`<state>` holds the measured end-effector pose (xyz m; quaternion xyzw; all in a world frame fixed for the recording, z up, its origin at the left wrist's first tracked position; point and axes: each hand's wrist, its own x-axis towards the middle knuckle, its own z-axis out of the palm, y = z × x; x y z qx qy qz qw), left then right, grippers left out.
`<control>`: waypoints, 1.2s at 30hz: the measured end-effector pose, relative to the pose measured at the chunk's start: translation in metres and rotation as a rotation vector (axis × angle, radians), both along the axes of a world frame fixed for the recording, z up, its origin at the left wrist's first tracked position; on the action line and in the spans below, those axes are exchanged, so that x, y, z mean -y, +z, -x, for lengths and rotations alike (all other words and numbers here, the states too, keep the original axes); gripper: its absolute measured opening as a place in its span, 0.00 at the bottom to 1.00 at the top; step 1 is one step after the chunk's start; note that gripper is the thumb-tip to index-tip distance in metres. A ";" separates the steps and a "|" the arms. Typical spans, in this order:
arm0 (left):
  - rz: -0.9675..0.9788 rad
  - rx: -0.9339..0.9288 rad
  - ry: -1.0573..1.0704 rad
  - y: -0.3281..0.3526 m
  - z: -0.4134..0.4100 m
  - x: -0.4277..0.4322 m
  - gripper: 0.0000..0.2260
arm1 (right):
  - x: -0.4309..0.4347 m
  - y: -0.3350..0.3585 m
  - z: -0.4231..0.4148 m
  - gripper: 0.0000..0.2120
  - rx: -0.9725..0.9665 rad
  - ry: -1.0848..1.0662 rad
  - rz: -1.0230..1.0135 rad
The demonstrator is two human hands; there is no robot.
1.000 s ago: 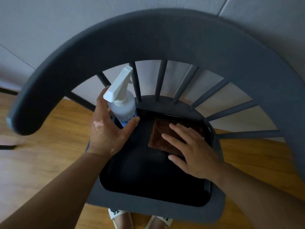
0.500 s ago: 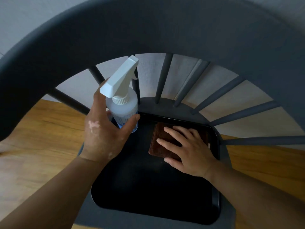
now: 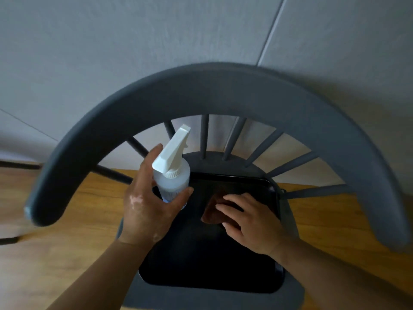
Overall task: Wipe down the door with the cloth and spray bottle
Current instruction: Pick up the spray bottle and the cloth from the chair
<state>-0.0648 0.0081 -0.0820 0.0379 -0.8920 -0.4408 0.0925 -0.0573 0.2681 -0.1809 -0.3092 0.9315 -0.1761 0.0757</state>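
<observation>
Two hands: both on the tools at once, judged so neither needs a 2nd trip to the tray.
L hand: left hand (image 3: 147, 211) wraps the spray bottle (image 3: 173, 179) at its clear body, thumb on the near side, fingers round the back. Full-hand hold, nothing else in it.
Why low grip: holding below the white head leaves the trigger free. Prob. a carry grip, not a spraying one.
Bottle pos.: upright, nozzle aimed away toward the chair back, over the tray's far-left corner. Base hidden by the palm, so can't tell if it's off the tray.
R hand: right hand (image 3: 250, 224) lies over the brown cloth (image 3: 211, 212), fingers bent, thumb at the near edge. Cloth is bunched w/ one corner lifted, which reads as a gathering pinch.
Cloth pos.: far-right part of the black tray (image 3: 201, 262), near its rim.
Tray: sits on the seat of the grey chair (image 3: 201, 90) w/ curved back & spindles. Prob. put there as a raised stand for the kit.
Door: no door identifiable in view. Grey panelled wall (image 3: 134, 41) behind the chair, wood floor (image 3: 55, 253) below.
Stage: pickup only. No spraying or wiping begun, by the look of it.
Next needs: lift both clear under the chair's back rail w/o knocking it, then move a forefinger to the trigger.
Risk: cloth is held by a part only, so it may trail or slip.
</observation>
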 end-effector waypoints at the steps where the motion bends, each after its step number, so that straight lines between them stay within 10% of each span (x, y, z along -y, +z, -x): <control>1: -0.008 0.028 -0.016 0.010 -0.003 -0.004 0.42 | -0.002 0.014 -0.005 0.20 0.019 -0.028 0.015; 17: -0.083 0.134 -0.203 0.255 -0.071 -0.095 0.43 | -0.062 0.309 -0.094 0.23 0.101 -0.496 0.303; 36: -0.223 0.221 -0.784 0.393 -0.097 -0.236 0.24 | -0.120 0.449 -0.231 0.23 -0.155 -1.277 0.488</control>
